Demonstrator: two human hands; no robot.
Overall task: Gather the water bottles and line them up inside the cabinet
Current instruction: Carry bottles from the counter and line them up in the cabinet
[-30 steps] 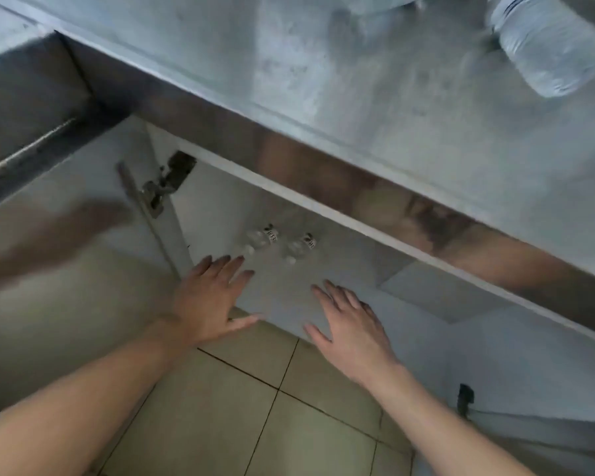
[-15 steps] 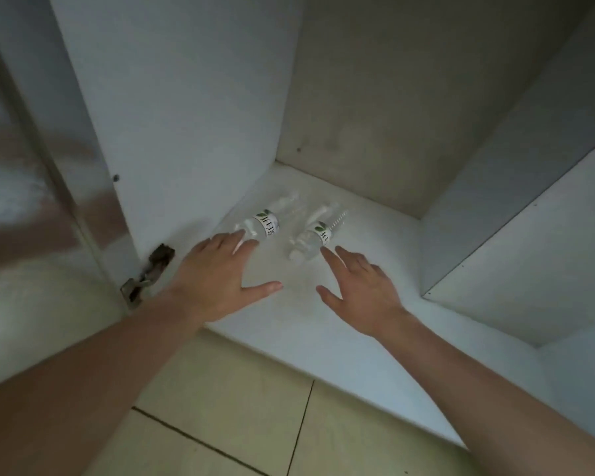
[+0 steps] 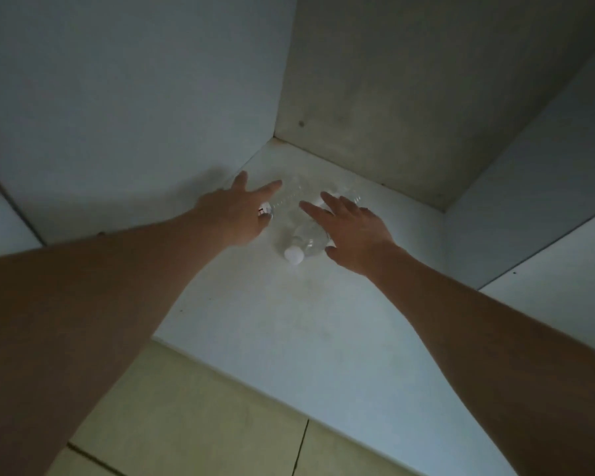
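Two clear plastic water bottles lie side by side on the white cabinet floor, near the back left corner. The right bottle points its white cap toward me. The left bottle is mostly hidden; only part of its clear body and a bit of label show. My left hand lies over the left bottle with fingers stretched out and apart. Over the right bottle, my right hand rests with fingers spread. Neither hand is closed around a bottle.
The cabinet's left wall stands close beside my left hand, and the back wall is just beyond the bottles. A white side panel closes the right. Beige floor tiles lie below the cabinet's front edge.
The view has moved deeper into the cabinet. Both hands have reached forward from in front of the bottles to lie over them.
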